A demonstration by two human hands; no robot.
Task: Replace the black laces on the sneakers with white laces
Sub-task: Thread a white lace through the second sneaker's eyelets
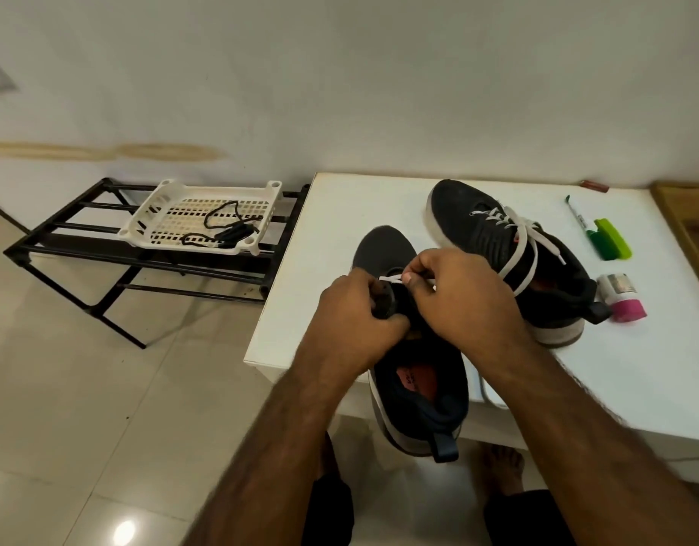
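Observation:
A dark sneaker (418,392) lies at the front edge of the white table (332,238), its heel hanging over the edge toward me. My left hand (355,309) grips its eyelet flap. My right hand (458,293) pinches a white lace (391,278) at the lowest eyelets; the rest of that lace is hidden by my hands. A second dark sneaker (505,250) stands behind on the table, laced with a white lace (525,234). Black laces (225,226) lie in a white plastic basket (158,214) to the left.
The basket sits on a black metal rack (64,246) on the tiled floor beside the table. On the table's right side lie a green marker (600,238), a pen (576,214) and a small pink-capped container (623,297). My bare feet show below the table.

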